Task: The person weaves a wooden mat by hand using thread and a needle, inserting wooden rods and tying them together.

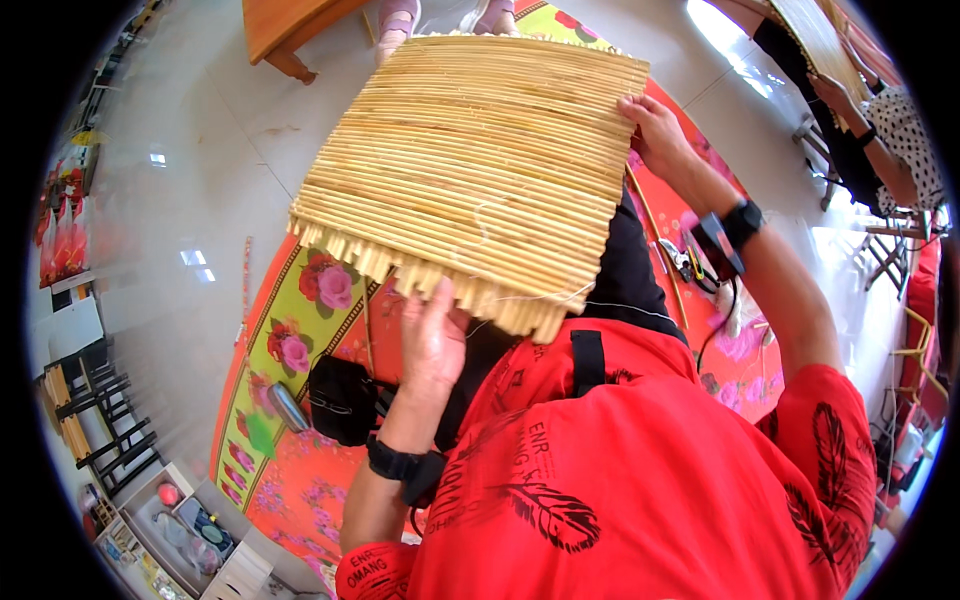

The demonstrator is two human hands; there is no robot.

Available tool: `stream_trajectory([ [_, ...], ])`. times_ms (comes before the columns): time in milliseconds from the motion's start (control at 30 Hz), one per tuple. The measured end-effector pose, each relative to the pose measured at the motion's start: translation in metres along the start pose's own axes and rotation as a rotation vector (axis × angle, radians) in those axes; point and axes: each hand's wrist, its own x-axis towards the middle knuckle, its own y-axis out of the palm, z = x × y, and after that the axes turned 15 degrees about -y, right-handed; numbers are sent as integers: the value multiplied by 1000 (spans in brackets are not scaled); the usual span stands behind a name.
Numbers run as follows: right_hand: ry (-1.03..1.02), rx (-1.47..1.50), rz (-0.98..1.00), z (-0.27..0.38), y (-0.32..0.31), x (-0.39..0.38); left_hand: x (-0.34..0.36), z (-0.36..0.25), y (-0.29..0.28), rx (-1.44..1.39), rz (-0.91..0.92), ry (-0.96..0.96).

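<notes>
A mat of thin yellow reed stalks (470, 160), laid side by side and bound with pale thread, is held up tilted over my lap. My left hand (435, 345) grips its near edge from below, thumb on top; the other fingers are mostly hidden under the mat. On the far right edge, my right hand (655, 130) pinches the mat between thumb and fingers. A loose white thread (545, 297) trails across the near right corner. Stalk ends stick out unevenly along the near left edge.
Beneath me lies a red floral floor mat (310, 500). Pruning shears (685, 262) rest on it at right, a black bag (342, 400) at left. A wooden table (290, 30) stands far left. Another person's hand (832, 95) holds a similar mat at far right. Open boxes (185, 540) sit lower left.
</notes>
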Motion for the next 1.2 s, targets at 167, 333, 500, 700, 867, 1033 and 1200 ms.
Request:
stream_trajectory([
  [167, 123, 0, -131, -21, -16, 29, -11, -21, 6, 357, 135, -433],
  [333, 25, -87, -156, -34, -35, 15, -19, -67, 6, 887, 56, -466],
  [500, -374, -469, -249, -40, -55, -3, 11, -78, 39, 1260, -21, 128],
  [700, -549, -294, 91, -3, 2, -63, 58, -37, 93, 1823, -136, 688],
  [867, -428, -206, 210, 2, 20, -97, 79, -38, 82, 1200, 50, -85],
  [1033, -373, -86, 213, -1, 19, -107, 53, -57, 82, 832, 44, -269],
  [1200, -345, -105, 315, 17, 38, -111, 47, -48, 83, 1188, 72, -129],
])
